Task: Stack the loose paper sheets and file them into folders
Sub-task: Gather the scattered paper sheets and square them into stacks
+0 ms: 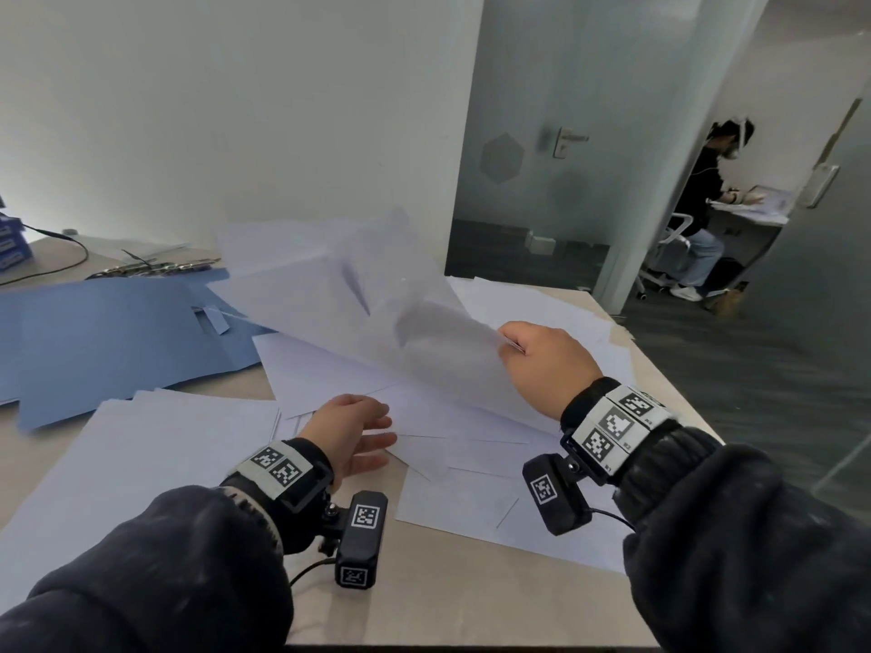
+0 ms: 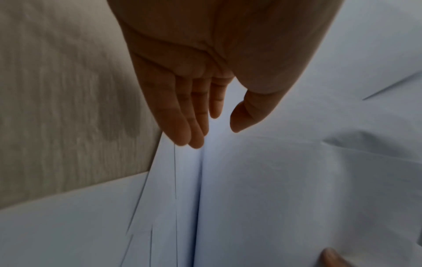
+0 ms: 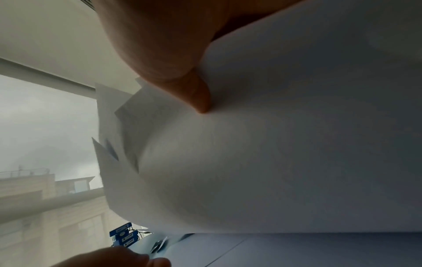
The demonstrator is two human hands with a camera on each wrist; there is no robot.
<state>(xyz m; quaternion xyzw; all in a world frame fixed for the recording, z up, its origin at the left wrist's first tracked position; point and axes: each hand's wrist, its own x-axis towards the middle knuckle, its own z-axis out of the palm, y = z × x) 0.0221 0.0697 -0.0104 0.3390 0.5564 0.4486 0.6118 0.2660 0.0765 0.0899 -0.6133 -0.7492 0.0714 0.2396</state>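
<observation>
Nearest the person, loose white sheets [image 1: 141, 445] lay spread over the pale wooden table [image 1: 452, 600], overlapping at odd angles. The left hand [image 1: 351, 433] hovered low over them near the middle, palm down, fingers [image 2: 182, 126] straight and close together, thumb a little apart, holding nothing; whether the fingertips touched the paper could not be told. Just right of it and slightly farther, the right hand [image 1: 542, 365] pinched a bunch of sheets [image 1: 386, 299] by its near right edge, thumb [image 3: 196, 94] pressed on one face and the other fingers hidden behind. The bunch was lifted off the table, bowed and fanned out toward the far left, its corners out of line. More sheets [image 1: 532, 304] lay flat beyond the right hand, by the table's far right edge. On the left, farther back, an open blue folder [image 1: 103, 332] lay flat, its metal clip mechanism [image 1: 155, 268] at its far edge. Blue boxes [image 1: 12, 245] stood at the far left edge.
</observation>
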